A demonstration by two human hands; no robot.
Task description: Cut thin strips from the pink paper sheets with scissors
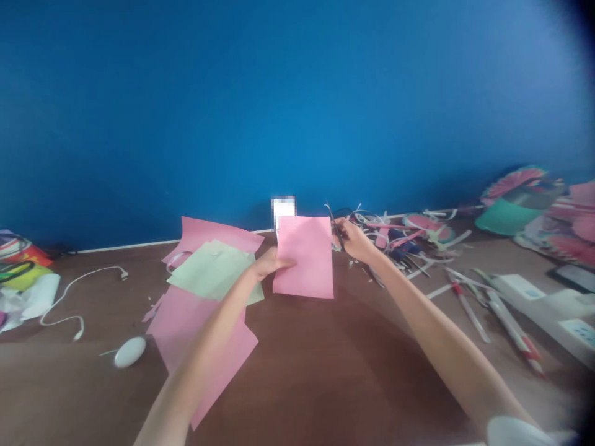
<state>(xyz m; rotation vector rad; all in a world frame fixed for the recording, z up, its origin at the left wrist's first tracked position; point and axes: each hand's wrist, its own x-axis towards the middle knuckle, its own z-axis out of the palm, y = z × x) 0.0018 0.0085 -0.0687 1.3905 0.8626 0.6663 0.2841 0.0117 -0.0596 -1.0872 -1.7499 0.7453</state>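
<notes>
A pink sheet of paper (307, 266) is held up over the brown table by my left hand (268, 263), whose thumb lies across its front near the left edge. The fingers behind the sheet are hidden. My right hand (354, 240) is closed around a pair of dark scissors (335, 224), blades pointing up. They are at the upper right edge of the sheet; whether the blades touch the paper I cannot tell. Under my left forearm lie a pale green sheet (209, 271) and a larger pink sheet (162, 337).
Paper strips and cut scraps (409, 238) are heaped behind my right hand. Pens (469, 310) and a white power strip (548, 310) lie at the right. A white mouse (130, 352) and a white cable (62, 297) are at the left. A blue wall (297, 111) rises behind the table.
</notes>
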